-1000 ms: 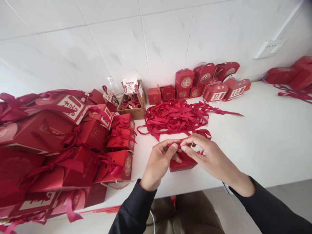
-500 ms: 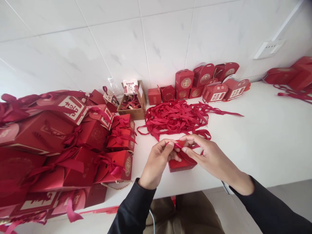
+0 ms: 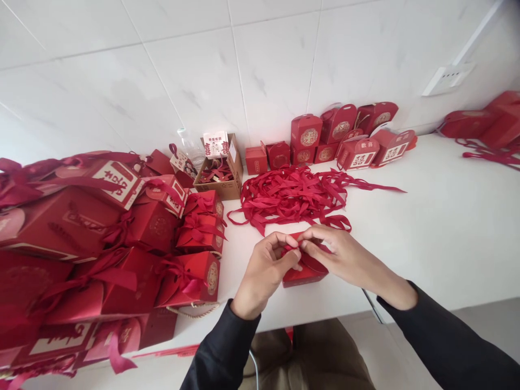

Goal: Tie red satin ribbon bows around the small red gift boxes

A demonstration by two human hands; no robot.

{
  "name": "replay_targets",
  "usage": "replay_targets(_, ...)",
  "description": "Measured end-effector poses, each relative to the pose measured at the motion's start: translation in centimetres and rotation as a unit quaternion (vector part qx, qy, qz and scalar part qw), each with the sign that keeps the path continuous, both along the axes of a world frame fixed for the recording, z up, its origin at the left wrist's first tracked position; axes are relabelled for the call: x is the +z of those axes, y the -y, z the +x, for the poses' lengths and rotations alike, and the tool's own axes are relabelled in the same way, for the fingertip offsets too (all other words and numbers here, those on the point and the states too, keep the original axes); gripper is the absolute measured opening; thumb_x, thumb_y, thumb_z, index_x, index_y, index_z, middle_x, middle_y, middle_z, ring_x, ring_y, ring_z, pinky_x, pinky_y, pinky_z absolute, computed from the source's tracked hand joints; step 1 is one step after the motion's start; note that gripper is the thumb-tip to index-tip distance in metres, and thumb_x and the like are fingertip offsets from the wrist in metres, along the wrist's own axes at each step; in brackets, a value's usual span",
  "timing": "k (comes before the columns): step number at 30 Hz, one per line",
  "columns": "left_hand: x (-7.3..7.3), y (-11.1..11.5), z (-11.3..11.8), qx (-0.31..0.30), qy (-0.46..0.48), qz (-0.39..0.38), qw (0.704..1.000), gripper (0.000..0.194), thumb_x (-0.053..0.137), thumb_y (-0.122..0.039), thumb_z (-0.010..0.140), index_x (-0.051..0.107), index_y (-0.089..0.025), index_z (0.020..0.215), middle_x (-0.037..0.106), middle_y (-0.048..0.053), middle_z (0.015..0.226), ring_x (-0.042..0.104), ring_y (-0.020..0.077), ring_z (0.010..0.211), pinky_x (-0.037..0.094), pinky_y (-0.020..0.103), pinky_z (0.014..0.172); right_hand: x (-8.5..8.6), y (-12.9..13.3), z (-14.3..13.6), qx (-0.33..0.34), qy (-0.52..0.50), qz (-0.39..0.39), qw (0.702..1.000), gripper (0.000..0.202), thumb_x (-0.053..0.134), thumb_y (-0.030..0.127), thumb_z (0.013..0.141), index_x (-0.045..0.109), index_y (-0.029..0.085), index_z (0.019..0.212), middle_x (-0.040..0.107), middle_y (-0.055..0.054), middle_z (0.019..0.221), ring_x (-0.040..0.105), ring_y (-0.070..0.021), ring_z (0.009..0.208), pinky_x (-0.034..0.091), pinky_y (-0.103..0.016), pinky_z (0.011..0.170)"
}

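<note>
A small red gift box (image 3: 305, 275) sits on the white table in front of me, partly covered by my hands. Above its lid, my left hand (image 3: 270, 265) is closed with thumb and fingers pinching a red ribbon (image 3: 287, 249). My right hand (image 3: 335, 249) meets it from the other side, thumb and forefinger pinched on the same ribbon. Where the fingertips come together, most of the ribbon is hidden. Just behind the box lies a tangled heap of loose red ribbons (image 3: 292, 197).
Red boxes tied with ribbon bows (image 3: 190, 276) are piled high at the left. A small cardboard carton (image 3: 225, 187) holds dark red pieces. Several red boxes (image 3: 306, 132) stand along the tiled wall, and more red boxes (image 3: 467, 125) lie at the far right.
My fingertips have drawn closer together over the box, with less ribbon showing between them. My left thumb has shifted right, towards my right hand. The box has barely moved.
</note>
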State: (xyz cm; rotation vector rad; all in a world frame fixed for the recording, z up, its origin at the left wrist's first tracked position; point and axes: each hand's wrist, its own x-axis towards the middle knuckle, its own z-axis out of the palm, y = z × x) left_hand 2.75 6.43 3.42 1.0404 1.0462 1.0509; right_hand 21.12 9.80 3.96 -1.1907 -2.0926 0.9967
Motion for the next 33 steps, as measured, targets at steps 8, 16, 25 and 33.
replay_targets(8, -0.3, 0.4, 1.0, 0.113, -0.185, 0.14, 0.966, 0.021, 0.059, -0.006, 0.083, 0.067, -0.022, 0.094, 0.071, 0.003, 0.095, 0.065, 0.0177, 0.086, 0.047, 0.029, 0.079, 0.4, 0.1, 0.1, 0.012, -0.007, -0.029, 0.999, 0.021, 0.053, 0.036, 0.102, 0.069, 0.024, 0.098, 0.074, -0.002, 0.099, 0.068, -0.0226, 0.089, 0.05, -0.035, 0.077)
replay_targets(16, -1.1, 1.3, 1.3, 0.119, -0.274, 0.266, 0.916, 0.027, 0.05, -0.005, 0.092, 0.069, -0.023, 0.099, 0.071, 0.004, 0.098, 0.066, 0.0176, 0.089, 0.05, 0.028, 0.081, 0.5, -0.6, 0.2, 0.011, -0.045, -0.069, 0.997, 0.035, 0.05, 0.051, 0.105, 0.07, 0.023, 0.097, 0.071, -0.003, 0.092, 0.067, -0.0237, 0.09, 0.051, -0.035, 0.079)
replay_targets(25, -1.7, 1.3, 1.0, 0.161, -0.363, 0.323, 0.859, 0.023, 0.055, -0.011, 0.095, 0.068, -0.023, 0.109, 0.068, 0.007, 0.107, 0.069, 0.0198, 0.097, 0.054, 0.029, 0.081, 0.6, -0.8, 0.2, 0.053, -0.064, -0.103, 0.991, 0.025, 0.06, 0.046, 0.099, 0.068, 0.022, 0.095, 0.068, -0.001, 0.088, 0.061, -0.0197, 0.079, 0.049, -0.033, 0.074)
replay_targets(33, -0.8, 4.9, 0.4, 0.176, -0.362, 0.217, 0.889, 0.017, 0.066, -0.024, 0.092, 0.075, -0.028, 0.106, 0.075, 0.004, 0.081, 0.066, 0.021, 0.067, 0.045, 0.032, 0.069, 0.4, -0.5, 0.5, 0.024, -0.035, -0.075, 0.996, 0.016, 0.058, 0.037, 0.099, 0.062, 0.024, 0.09, 0.066, 0.0, 0.086, 0.06, -0.0202, 0.082, 0.047, -0.033, 0.075)
